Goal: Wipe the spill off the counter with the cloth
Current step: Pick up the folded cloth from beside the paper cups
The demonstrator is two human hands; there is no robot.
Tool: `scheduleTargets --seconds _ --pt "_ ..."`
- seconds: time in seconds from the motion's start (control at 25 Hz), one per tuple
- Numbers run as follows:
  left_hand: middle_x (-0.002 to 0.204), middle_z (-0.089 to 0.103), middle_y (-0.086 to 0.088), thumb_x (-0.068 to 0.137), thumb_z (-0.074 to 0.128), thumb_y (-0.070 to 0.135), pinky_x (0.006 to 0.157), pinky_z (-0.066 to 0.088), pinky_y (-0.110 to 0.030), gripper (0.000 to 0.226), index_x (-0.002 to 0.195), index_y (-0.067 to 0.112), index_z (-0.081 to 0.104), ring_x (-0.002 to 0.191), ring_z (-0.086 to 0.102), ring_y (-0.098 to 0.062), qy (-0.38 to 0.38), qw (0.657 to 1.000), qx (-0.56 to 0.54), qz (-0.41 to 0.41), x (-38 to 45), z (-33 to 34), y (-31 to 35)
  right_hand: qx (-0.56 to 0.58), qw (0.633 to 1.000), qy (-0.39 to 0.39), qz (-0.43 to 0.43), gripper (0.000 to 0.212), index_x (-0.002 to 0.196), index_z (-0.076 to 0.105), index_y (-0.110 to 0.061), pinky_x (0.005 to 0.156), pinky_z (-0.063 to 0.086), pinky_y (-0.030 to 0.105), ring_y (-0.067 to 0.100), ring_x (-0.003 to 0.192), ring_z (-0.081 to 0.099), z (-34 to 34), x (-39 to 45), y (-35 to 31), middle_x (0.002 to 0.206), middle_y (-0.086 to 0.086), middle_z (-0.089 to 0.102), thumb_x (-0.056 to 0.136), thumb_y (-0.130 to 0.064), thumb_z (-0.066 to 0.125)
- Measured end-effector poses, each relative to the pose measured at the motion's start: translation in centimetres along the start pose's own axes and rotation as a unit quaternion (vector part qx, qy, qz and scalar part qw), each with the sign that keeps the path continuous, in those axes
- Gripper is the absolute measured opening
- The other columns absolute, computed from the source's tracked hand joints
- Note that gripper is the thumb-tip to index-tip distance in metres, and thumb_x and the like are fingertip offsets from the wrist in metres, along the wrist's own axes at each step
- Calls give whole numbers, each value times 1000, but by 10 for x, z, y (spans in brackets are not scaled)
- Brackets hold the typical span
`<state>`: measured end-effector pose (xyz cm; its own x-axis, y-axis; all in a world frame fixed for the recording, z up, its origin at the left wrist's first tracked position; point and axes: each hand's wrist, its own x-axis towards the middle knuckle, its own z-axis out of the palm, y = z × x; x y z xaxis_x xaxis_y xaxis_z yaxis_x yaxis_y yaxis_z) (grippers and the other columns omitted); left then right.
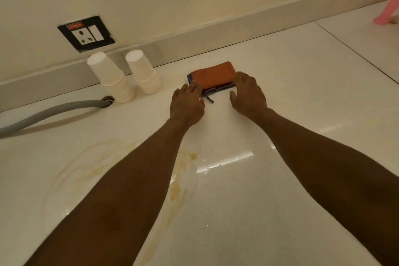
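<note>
A folded orange cloth with a dark blue edge lies flat on the white counter, near the back wall. My left hand rests at its near left corner, fingertips touching the cloth. My right hand lies at its right edge, fingers spread and touching it. Neither hand has lifted the cloth. A yellowish-brown spill streaks the counter closer to me, between and under my forearms, with fainter swirls to the left.
Two stacks of upturned white paper cups stand left of the cloth by the wall. A grey corrugated hose runs from a hole in the counter to the left edge. A wall socket sits above. A pink object stands far right.
</note>
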<state>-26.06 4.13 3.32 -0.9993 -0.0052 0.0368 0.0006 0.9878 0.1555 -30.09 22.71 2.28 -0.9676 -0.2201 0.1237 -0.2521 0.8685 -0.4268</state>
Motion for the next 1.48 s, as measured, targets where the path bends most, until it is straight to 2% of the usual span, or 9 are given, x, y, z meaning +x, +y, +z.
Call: scheduleTargets --seconds 0.16,0.28,0.48,0.64,0.76,0.92,1.12,1.32,1.48 --pt "121 64 -10 95 44 24 113 28 -47 28 120 20 57 116 55 -30 10 1000 12 4 32 -3 -1 -43 999 -8 -13 41 137 49 -8 98 44 47 35 127 47 4 36 6 141 16 52 98 -22 52" --pt "100 70 -8 92 49 21 107 32 -42 22 106 18 66 95 61 -28 40 999 28 -2 45 -1 -3 -86 996 1 -28 32 126 59 -12 92 45 44 32 116 53 11 50 7 127 13 62 97 -23 51" --pt "98 69 -10 94 44 21 99 38 -40 28 104 13 68 93 60 -28 78 996 18 -31 54 -5 0 -89 995 45 -25 28 117 65 -12 91 45 43 30 112 54 9 57 8 116 12 67 99 -26 49" --pt "109 69 -6 95 46 24 87 47 -37 30 115 15 67 100 62 -24 129 985 -99 -65 49 -30 2 -14 994 103 -30 30 116 69 -13 92 46 41 28 112 57 -15 51 -5 114 7 71 97 -29 51" --pt "108 69 -1 94 46 24 79 43 -26 28 111 19 68 96 61 -18 150 973 -161 -65 43 -69 -2 27 985 159 -69 31 111 73 -17 92 49 42 28 105 63 -58 47 -30 109 5 75 90 -29 54" --pt "99 70 2 94 48 23 76 43 -22 27 109 17 69 86 58 -10 168 966 -192 -43 11 -135 -26 84 978 152 -112 29 103 75 -16 79 48 30 18 81 64 -109 35 -83 93 3 76 88 -31 56" --pt "85 63 9 94 53 22 65 39 -12 21 105 17 70 76 56 -4 175 969 -171 -34 -64 -200 -89 141 971 89 -172 23 96 75 -15 72 48 27 16 80 64 -124 9 -168 86 0 73 86 -28 58" --pt "91 65 6 94 54 22 64 33 -11 21 107 19 70 84 54 -9 164 981 -72 -81 -140 -235 -191 158 963 28 -216 15 95 71 -19 68 48 25 10 75 59 -69 -13 -278 85 -4 68 90 -28 60" --pt "104 71 -5 94 51 18 77 42 -28 23 107 16 70 94 61 -20 201 964 -45 -168 -182 -233 -274 154 959 -1 -239 18 100 71 -18 77 52 32 16 88 63 -8 -25 -369 96 0 71 94 -30 60"
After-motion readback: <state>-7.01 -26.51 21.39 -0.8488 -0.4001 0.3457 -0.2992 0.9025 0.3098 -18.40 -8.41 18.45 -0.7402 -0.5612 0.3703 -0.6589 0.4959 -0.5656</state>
